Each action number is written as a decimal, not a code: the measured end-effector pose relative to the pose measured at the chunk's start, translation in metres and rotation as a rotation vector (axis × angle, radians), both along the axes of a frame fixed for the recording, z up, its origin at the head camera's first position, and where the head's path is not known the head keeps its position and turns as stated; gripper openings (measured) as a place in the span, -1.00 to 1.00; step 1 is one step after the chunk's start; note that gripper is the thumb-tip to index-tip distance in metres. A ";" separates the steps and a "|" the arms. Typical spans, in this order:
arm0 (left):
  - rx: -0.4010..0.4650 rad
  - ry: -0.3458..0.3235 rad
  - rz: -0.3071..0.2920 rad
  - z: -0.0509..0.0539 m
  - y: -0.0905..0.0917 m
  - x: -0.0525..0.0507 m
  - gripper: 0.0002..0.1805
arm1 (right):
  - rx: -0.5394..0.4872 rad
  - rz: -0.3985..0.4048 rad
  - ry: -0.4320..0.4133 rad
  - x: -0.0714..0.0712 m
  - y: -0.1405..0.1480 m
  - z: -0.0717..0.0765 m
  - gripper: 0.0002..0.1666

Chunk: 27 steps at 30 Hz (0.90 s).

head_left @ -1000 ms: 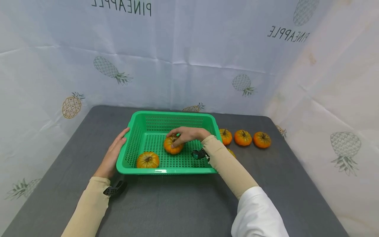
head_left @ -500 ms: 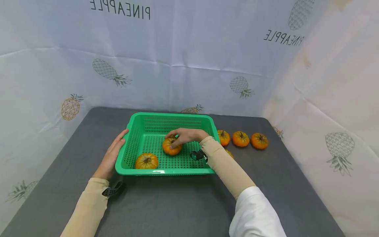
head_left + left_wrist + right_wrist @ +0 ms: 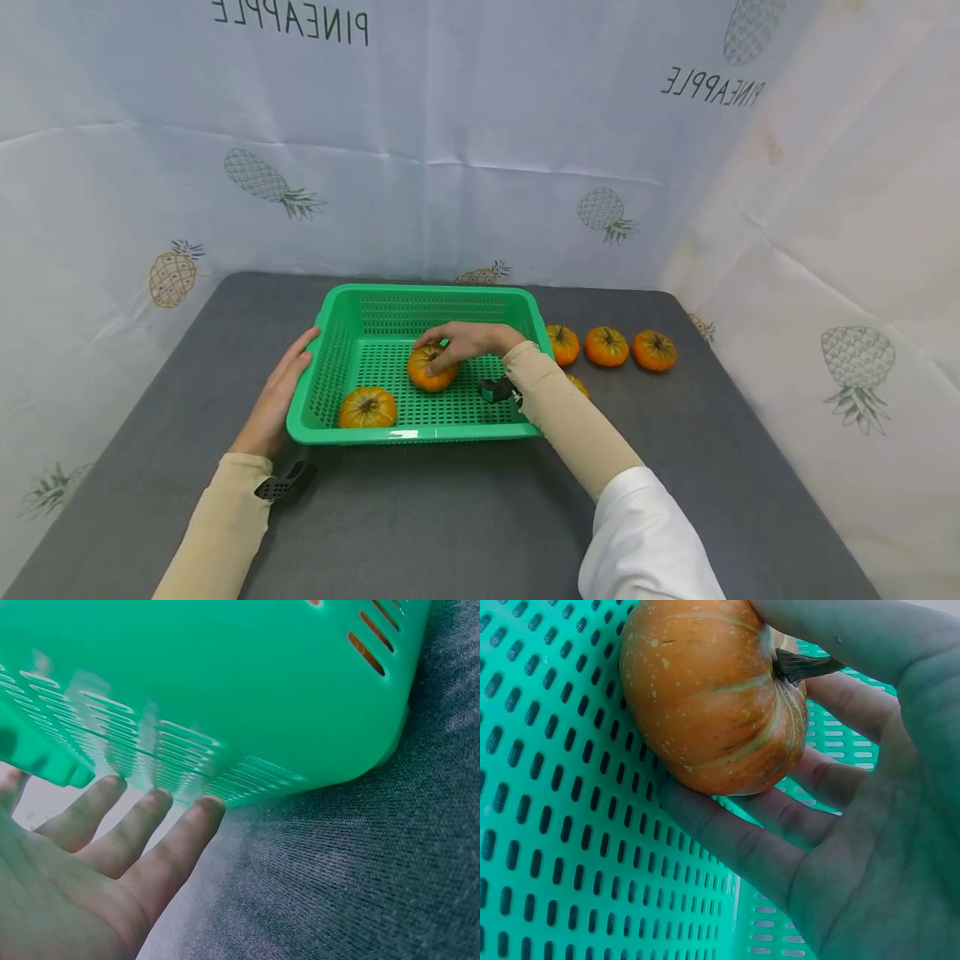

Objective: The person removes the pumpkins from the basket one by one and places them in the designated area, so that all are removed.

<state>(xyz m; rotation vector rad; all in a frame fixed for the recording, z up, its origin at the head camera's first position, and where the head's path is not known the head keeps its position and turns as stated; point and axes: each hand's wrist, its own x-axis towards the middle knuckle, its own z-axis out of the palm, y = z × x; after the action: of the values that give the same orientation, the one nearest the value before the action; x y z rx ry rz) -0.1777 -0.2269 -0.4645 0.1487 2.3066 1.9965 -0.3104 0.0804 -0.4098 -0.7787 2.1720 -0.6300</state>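
Observation:
A small orange pumpkin [image 3: 432,368] rests on the floor of the green plastic basket [image 3: 420,433]. My right hand [image 3: 467,343] holds it from above, with the thumb on one side and the fingers round the other. Up close in the right wrist view, the pumpkin [image 3: 712,697] shows a dark stem beside the palm. A second pumpkin [image 3: 367,407] sits in the basket's near left corner. My left hand [image 3: 277,396] is at the basket's left side, and in the left wrist view its nearly straight fingers [image 3: 176,855] touch the slotted wall.
Right of the basket, several pumpkins [image 3: 606,347] stand on the dark grey table [image 3: 420,525]; one is partly hidden behind my right forearm. A white cloth [image 3: 450,100] printed with pineapples hangs behind and along the sides.
The whole scene shifts slightly left in the head view. Both hands, the basket and the pumpkins keep the same places relative to one another.

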 end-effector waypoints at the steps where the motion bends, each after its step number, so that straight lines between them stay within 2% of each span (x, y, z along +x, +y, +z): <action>1: 0.000 0.000 0.000 0.000 0.000 0.000 -0.37 | 0.001 0.003 0.003 0.000 0.000 0.000 -0.23; 7: -0.001 -0.016 0.009 0.002 -0.001 0.002 -0.37 | 0.000 0.008 0.008 -0.001 -0.001 -0.001 -0.24; 23: -0.002 0.000 0.012 -0.001 0.000 0.003 -0.36 | -0.007 0.006 0.013 0.002 0.000 -0.002 -0.25; 27: 0.014 0.011 -0.003 -0.001 0.000 0.002 -0.36 | 0.002 0.002 0.017 0.003 0.000 0.000 -0.24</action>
<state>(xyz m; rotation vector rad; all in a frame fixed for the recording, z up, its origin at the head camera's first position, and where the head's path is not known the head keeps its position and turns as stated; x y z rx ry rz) -0.1758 -0.2269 -0.4657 0.1640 2.2974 2.0162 -0.3072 0.0804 -0.4101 -0.7877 2.1869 -0.6219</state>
